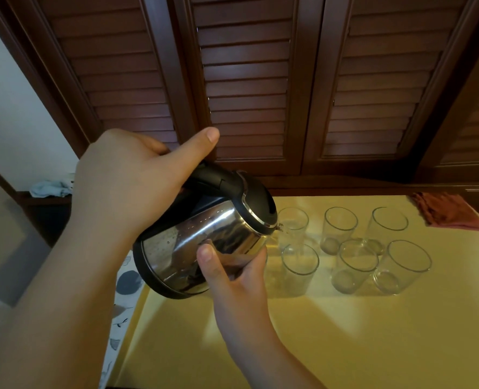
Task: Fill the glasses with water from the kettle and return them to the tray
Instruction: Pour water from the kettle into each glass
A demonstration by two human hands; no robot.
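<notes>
1. Steel-bodied electric kettle with a black lid and handle (204, 237) is held tilted, spout toward the clear drinking glasses (353, 248).
2. Left hand (126, 181) grips the black handle, fingers curled round it, thumb stretched along the top.
3. Right hand (232, 273) holds something beneath the kettle's belly, fingers curled; the kettle hides what it is.
4. Six glasses stand on the yellow bench (345, 346), just beyond the right fingers.
5. Reddish folded cloth (449, 211) lies farther right, well apart.

Tilted steel kettle (204, 237) beside 6 clear glasses (353, 265) on yellow tray (345, 332)
</notes>
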